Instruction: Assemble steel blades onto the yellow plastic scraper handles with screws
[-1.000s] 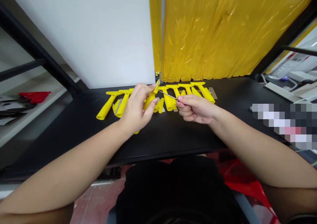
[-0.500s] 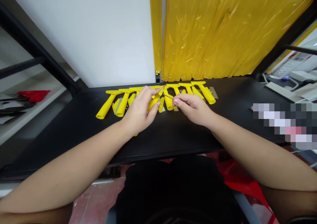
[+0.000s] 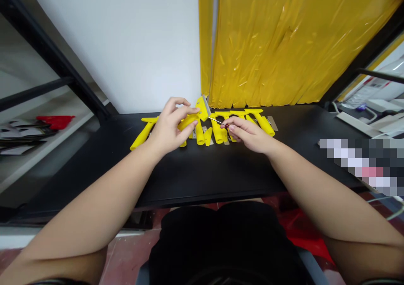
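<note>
I see the left hand [image 3: 175, 123] pinching a yellow scraper [image 3: 202, 107] between thumb and fingers, raised over the worktop [image 3: 195, 171] near the middle of its back edge. The right hand [image 3: 244, 134] pinches a screwdriver [image 3: 216, 120], its tip at the scraper's lower corner (whether they touch, I can't tell from here). Yellow handles [image 3: 218, 131] lie in a row along the back edge.
</note>
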`<state>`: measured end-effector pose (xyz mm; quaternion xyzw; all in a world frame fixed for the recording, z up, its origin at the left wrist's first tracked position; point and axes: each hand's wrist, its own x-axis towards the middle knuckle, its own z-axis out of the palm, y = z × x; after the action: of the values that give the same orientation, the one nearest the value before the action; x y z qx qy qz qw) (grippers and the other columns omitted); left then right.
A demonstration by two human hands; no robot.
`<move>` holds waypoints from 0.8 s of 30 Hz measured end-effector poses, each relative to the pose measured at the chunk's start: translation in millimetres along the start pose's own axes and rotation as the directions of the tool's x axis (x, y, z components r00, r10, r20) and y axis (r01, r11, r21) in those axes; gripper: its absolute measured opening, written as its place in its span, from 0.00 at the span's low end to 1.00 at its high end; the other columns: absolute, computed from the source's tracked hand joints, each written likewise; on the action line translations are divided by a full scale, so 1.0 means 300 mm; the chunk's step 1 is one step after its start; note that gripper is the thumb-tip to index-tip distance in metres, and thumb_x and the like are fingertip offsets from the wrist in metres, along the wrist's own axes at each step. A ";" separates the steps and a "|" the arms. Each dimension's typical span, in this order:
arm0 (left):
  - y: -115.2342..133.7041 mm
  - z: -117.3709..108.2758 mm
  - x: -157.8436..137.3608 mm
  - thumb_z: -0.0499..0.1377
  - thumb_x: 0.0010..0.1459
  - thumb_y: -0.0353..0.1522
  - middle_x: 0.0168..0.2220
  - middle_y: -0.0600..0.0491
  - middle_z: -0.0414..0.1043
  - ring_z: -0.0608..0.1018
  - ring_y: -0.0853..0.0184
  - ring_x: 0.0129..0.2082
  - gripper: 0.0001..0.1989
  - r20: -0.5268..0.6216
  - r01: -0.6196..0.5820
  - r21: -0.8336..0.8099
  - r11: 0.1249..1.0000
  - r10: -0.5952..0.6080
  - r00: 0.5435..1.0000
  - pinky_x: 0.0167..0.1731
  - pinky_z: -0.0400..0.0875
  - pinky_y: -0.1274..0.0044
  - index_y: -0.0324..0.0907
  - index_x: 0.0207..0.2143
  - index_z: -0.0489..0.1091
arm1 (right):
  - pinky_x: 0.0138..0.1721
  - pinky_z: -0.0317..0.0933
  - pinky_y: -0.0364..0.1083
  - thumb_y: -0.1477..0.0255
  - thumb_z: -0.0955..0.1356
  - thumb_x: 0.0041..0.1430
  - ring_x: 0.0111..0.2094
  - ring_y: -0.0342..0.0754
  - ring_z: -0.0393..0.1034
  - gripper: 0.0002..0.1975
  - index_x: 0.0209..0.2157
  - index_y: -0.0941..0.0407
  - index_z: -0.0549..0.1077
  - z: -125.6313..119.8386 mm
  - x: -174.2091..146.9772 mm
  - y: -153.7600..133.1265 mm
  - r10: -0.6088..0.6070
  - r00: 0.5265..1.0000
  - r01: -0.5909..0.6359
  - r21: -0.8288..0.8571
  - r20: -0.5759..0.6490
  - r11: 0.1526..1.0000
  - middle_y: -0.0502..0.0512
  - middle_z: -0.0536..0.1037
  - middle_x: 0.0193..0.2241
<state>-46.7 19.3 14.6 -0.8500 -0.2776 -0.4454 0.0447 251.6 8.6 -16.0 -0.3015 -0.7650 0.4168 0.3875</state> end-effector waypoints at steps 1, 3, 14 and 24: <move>-0.014 -0.005 0.000 0.65 0.65 0.33 0.56 0.44 0.71 0.80 0.59 0.48 0.14 0.006 0.016 0.001 1.000 -0.016 1.000 0.42 0.82 0.67 0.45 0.53 0.75 | 0.29 0.57 0.45 0.54 0.65 0.76 0.26 0.44 0.57 0.18 0.52 0.54 0.75 -0.005 0.000 0.008 -0.003 1.000 0.003 -0.027 -0.004 1.000 0.44 0.62 0.25; -0.031 -0.004 -0.004 0.65 0.66 0.33 0.53 0.45 0.73 0.80 0.59 0.48 0.13 0.038 0.021 -0.018 1.000 -0.020 0.999 0.43 0.81 0.67 0.44 0.52 0.75 | 0.32 0.59 0.46 0.56 0.64 0.78 0.27 0.45 0.60 0.17 0.52 0.54 0.74 -0.010 -0.002 0.024 -0.011 1.000 0.011 -0.072 0.005 0.997 0.45 0.65 0.26; 0.012 0.049 -0.026 0.61 0.70 0.29 0.47 0.47 0.79 0.82 0.60 0.48 0.10 0.045 -0.054 -0.039 0.998 0.056 0.997 0.49 0.80 0.66 0.43 0.53 0.71 | 0.49 0.70 0.54 0.63 0.64 0.76 0.42 0.52 0.75 0.11 0.48 0.52 0.75 -0.055 0.004 0.036 -0.109 0.989 0.068 -0.339 -0.104 0.938 0.56 0.80 0.41; 0.012 0.041 -0.025 0.61 0.70 0.27 0.49 0.47 0.75 0.81 0.61 0.48 0.12 0.041 -0.167 -0.051 0.985 0.169 0.985 0.47 0.81 0.67 0.46 0.54 0.72 | 0.53 0.72 0.59 0.63 0.66 0.72 0.45 0.55 0.78 0.10 0.47 0.51 0.77 -0.084 0.000 0.051 -0.102 0.985 0.047 -0.356 -0.139 0.933 0.57 0.82 0.43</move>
<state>-39.4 17.0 2.0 -0.8811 -0.1950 -0.4272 0.0556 275.0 26.0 -20.3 -0.3679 -0.8055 0.2339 0.4014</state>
